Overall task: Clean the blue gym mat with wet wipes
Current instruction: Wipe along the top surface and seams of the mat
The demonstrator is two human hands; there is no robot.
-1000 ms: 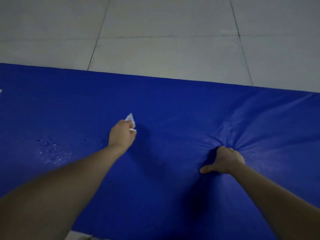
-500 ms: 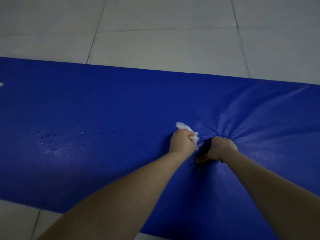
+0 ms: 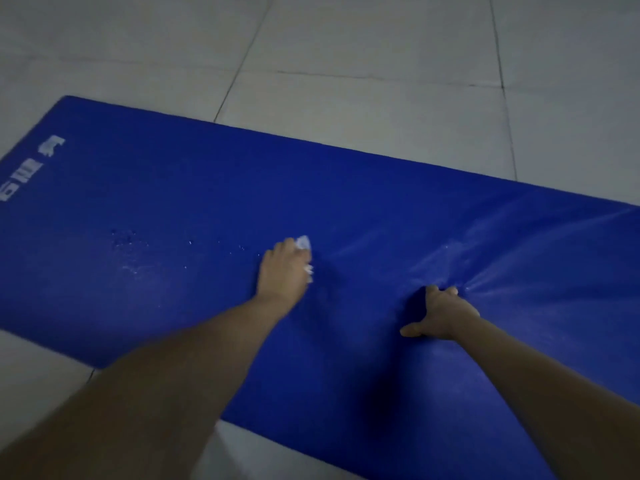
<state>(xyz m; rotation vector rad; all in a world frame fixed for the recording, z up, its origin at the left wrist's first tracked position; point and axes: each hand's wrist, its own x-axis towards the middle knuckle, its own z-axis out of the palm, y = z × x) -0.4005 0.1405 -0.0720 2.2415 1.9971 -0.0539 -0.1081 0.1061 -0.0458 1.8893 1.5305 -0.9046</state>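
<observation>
The blue gym mat [image 3: 180, 209] lies flat on the tiled floor and fills most of the view. My left hand [image 3: 284, 271] is on the mat near its middle and grips a crumpled white wet wipe [image 3: 304, 243], whose edges stick out past the fingers. My right hand [image 3: 441, 315] is planted on the mat to the right. Its fingers are curled down into the surface and creases fan out from them, while the thumb points left. Small water drops [image 3: 124, 237] speckle the mat left of the wipe.
Grey floor tiles [image 3: 346, 46] with dark grout lines lie beyond the mat's far edge, and more tile [image 3: 31, 362] shows at the near left. White printed lettering [image 3: 31, 161] marks the mat's left end.
My left hand has slid the wipe leftward, away from my right hand. The view has swung so the mat's left end and its lettering now show. My right hand stays planted.
</observation>
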